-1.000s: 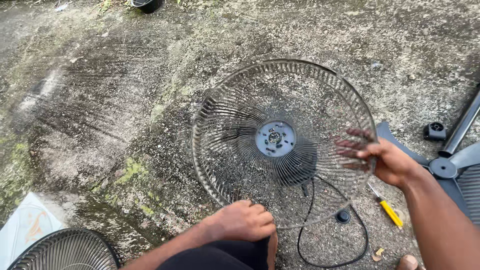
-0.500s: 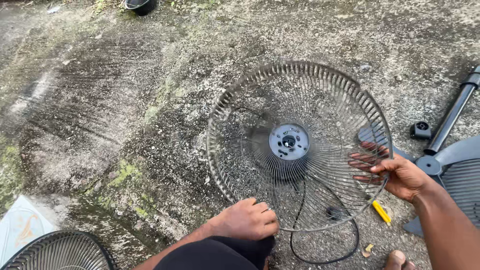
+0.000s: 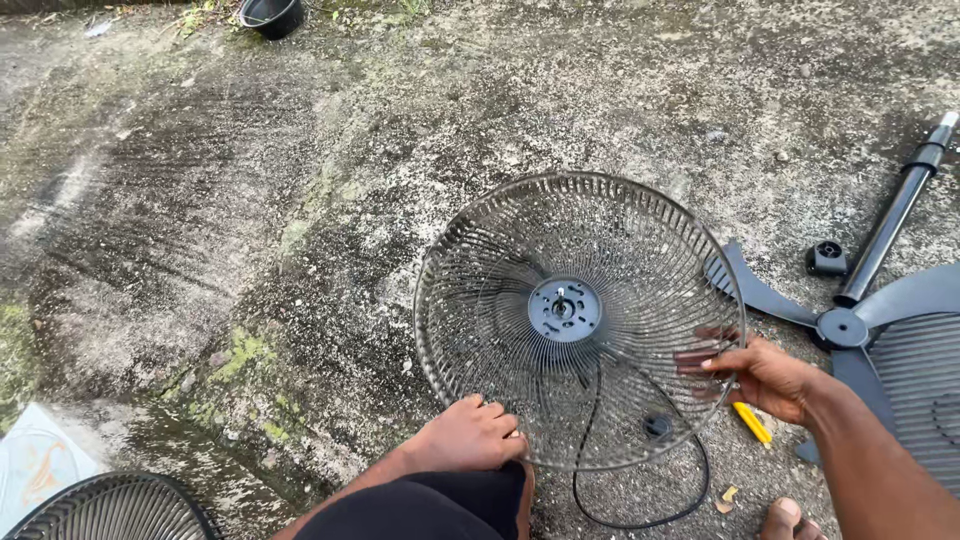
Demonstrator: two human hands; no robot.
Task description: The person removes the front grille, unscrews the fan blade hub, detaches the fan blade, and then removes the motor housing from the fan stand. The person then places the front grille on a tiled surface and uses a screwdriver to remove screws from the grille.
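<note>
- We are seeing the right hand [image 3: 765, 378] gripping the right rim of the wire fan guard [image 3: 620, 240], fingers curled through and closed on the wires.
- We are seeing the left hand [image 3: 468, 435] resting at the guard's lower left rim, fingers bent and touching the wires; we cannot tell whether it is actually clamping them.
- The fan guard is standing tilted on the concrete ground [image 3: 250, 200], its round grey hub [image 3: 565, 310] facing the camera, between the two hands.
- A black power cord [image 3: 640, 515] is looping on the ground below the guard, with a small black knob [image 3: 657, 425] just inside the loop.
- A yellow-handled tool [image 3: 752, 423] is lying on the ground just beside the right hand.
- To the right, a fan blade [image 3: 765, 295], a black pole [image 3: 895, 225] and a small black part [image 3: 826, 258] are lying near one another.
- A second guard [image 3: 110, 510] is showing at the lower left corner, well apart; a black tub [image 3: 270, 15] is sitting at the top edge.
</note>
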